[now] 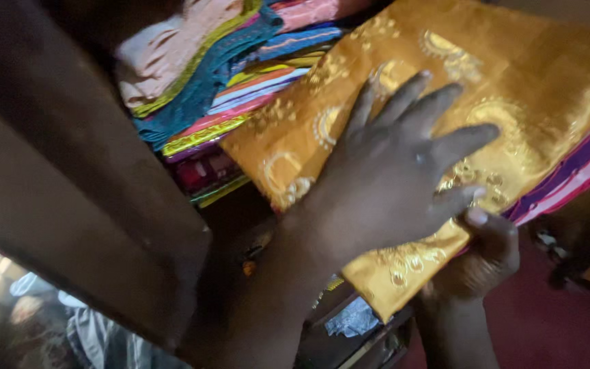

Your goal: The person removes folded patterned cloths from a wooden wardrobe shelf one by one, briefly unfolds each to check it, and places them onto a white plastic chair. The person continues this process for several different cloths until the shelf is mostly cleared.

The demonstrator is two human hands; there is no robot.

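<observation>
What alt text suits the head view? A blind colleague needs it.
A left hand lies flat on a folded gold cloth while the right hand grips its lower edge. Behind it sits a stack of colourful fabrics.

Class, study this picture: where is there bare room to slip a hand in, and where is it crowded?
Free: the dark gap under the gold fabric, right of the wooden panel. Crowded: the folded cloth stack left of it, and the fabric's top and edge, taken by the left hand and right hand.
</observation>
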